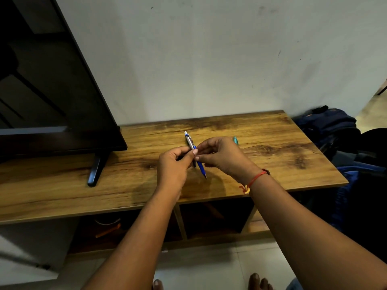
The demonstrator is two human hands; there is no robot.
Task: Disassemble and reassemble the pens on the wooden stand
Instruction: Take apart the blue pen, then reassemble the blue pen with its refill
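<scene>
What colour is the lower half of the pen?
Blue; the pen shows best in the head view.

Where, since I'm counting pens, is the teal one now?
Head view: the teal pen lies on the wooden stand, right of centre, peeking out just behind the right hand that mostly hides it.

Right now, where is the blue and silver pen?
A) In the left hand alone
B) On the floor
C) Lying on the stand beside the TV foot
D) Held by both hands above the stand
D: the left hand and right hand both pinch the blue and silver pen above the wooden stand.
</scene>
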